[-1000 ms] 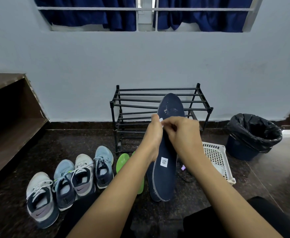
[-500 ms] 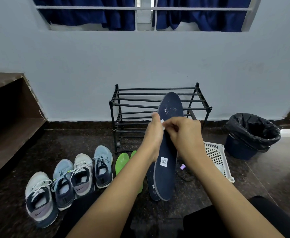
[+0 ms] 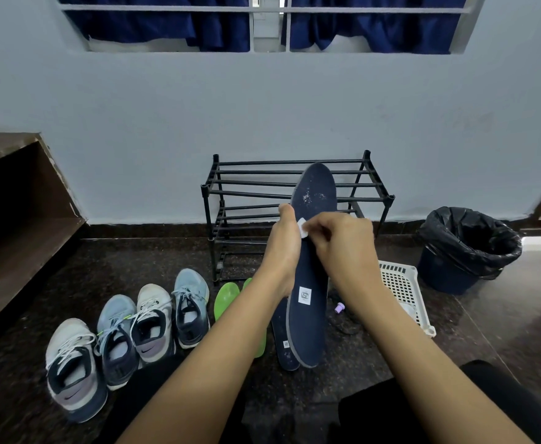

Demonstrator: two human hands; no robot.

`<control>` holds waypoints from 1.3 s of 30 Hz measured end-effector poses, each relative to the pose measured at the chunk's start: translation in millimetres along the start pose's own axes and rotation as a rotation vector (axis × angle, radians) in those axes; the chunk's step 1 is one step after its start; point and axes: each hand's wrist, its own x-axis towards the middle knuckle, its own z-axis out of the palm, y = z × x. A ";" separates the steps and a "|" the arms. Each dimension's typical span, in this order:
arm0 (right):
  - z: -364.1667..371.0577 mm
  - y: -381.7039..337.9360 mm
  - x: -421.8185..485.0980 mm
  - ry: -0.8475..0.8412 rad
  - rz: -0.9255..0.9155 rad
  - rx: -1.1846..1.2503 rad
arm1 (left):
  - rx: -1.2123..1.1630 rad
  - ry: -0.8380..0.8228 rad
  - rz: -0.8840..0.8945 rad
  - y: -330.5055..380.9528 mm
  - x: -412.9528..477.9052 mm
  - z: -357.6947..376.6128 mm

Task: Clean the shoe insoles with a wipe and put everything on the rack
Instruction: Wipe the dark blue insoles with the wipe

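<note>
The rack (image 3: 294,182) stood against the wall, near the middle. Before it the insole (image 3: 312,261) was held upright, the left hand (image 3: 283,251) gripping its left edge and the right hand (image 3: 342,243) at its right, pinching the wipe (image 3: 301,226) against its face. Beneath it another insole (image 3: 282,344) lay on the floor, two more insoles (image 3: 226,298) just left of that, and four shoes (image 3: 153,325) in a row farther left. A basket (image 3: 403,290) lay to the right, a bin (image 3: 464,251) beyond it.

Navy insole (image 3: 310,277) (white specks near its toe) held upright before a black rack (image 3: 256,162), small white wipe (image 3: 302,226) against it; a second insole (image 3: 280,347) and green insoles (image 3: 225,298) lie below.
</note>
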 end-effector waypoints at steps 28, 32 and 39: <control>-8.6 14.8 13.7 0.025 0.089 -0.011 | -0.159 -0.170 -0.052 11.9 -19.0 0.4; -9.5 10.2 3.6 -0.068 0.045 -0.001 | -0.164 -0.199 -0.043 16.2 -24.2 -3.4; -6.9 13.2 9.1 0.023 0.022 -0.015 | -0.209 -0.225 -0.054 17.0 -29.8 4.5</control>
